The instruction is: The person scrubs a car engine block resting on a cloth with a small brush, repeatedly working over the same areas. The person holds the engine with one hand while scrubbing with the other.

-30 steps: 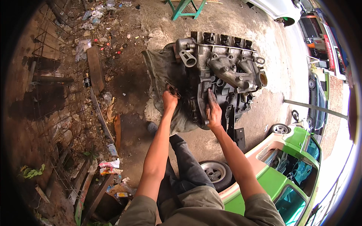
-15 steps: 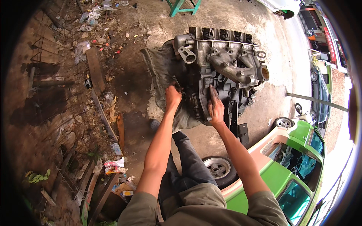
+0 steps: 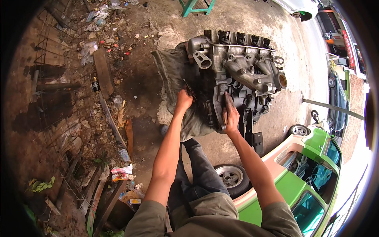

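Observation:
A grey metal engine (image 3: 246,70) stands in front of me on the ground, its dark, greasy end facing left. My left hand (image 3: 184,100) is closed at that end, around a thin metal tool (image 3: 185,82) whose tip pokes out above the fist. The tool's exact kind is hidden by my fingers and the dark background. Against the engine's flange rests my right hand (image 3: 231,114), fingers stretched forward and blackened with grease. A crumpled olive-green cloth (image 3: 167,73) lies under and beside the engine's left end.
Wood planks (image 3: 103,71) and scattered litter cover the ground at left. A green car body (image 3: 276,189) stands at lower right, with a loose wheel (image 3: 232,178) beside my legs. A green stool (image 3: 197,7) is at the far edge, and a metal pole (image 3: 331,106) lies rightward.
The whole view has shifted slightly, so the engine appears a little farther right. Both hands keep about the same places on the engine, the left still closed on the tool.

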The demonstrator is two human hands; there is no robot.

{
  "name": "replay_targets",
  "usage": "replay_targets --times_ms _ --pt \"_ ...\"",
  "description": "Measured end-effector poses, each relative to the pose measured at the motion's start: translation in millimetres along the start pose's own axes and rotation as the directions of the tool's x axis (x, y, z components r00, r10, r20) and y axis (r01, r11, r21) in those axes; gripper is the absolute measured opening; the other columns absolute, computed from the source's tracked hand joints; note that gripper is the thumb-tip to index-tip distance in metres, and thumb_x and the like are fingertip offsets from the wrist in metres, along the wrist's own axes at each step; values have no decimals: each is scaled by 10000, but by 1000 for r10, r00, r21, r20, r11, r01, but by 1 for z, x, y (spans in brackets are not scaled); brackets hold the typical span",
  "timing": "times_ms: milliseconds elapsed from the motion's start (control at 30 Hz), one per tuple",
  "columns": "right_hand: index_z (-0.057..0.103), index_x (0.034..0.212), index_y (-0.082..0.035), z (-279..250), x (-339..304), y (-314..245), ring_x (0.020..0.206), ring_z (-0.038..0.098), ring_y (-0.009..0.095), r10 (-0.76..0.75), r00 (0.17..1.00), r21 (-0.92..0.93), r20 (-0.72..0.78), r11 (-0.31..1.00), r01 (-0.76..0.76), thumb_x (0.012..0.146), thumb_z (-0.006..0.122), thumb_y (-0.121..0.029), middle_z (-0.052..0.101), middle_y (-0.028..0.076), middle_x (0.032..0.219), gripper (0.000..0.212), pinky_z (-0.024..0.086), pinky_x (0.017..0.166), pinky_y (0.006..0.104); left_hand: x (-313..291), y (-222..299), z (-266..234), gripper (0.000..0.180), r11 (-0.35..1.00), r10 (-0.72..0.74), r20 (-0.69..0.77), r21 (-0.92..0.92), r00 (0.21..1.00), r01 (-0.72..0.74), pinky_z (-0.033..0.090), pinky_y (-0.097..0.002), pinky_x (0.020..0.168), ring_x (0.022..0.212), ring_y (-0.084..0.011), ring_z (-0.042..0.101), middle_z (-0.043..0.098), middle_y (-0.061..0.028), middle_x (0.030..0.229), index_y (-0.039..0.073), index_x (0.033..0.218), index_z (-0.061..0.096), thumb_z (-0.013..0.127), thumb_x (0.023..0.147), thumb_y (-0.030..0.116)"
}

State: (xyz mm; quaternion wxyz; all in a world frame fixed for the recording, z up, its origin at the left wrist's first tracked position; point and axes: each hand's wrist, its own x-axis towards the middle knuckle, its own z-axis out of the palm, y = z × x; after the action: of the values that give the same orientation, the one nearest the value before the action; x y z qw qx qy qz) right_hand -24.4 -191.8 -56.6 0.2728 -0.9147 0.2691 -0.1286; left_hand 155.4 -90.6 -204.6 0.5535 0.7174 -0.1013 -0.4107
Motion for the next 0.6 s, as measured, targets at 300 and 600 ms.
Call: replay_targets --times_ms 300,600 --pt "409 1501 -66 0 -1 3 1366 457 375 13 1000 -18 12 1000 -12 812 454 -9 472 193 1484 693 414 1095 421 -11 11 3 346 974 129 -74 196 989 -112 499 -442 848 1057 -424 645 691 -254 1029 13 1179 627 585 835 5" --pt "411 1500 -58 2 -1 5 1366 457 373 8 1000 -5 10 1000 -8 812 454 -32 480 190 1480 690 413 1096 420 -4 17 6 368 950 82 -82 307 993 -53 532 -472 821 1000 -420 664 697 -265 976 9 1132 680 629 768 -2"
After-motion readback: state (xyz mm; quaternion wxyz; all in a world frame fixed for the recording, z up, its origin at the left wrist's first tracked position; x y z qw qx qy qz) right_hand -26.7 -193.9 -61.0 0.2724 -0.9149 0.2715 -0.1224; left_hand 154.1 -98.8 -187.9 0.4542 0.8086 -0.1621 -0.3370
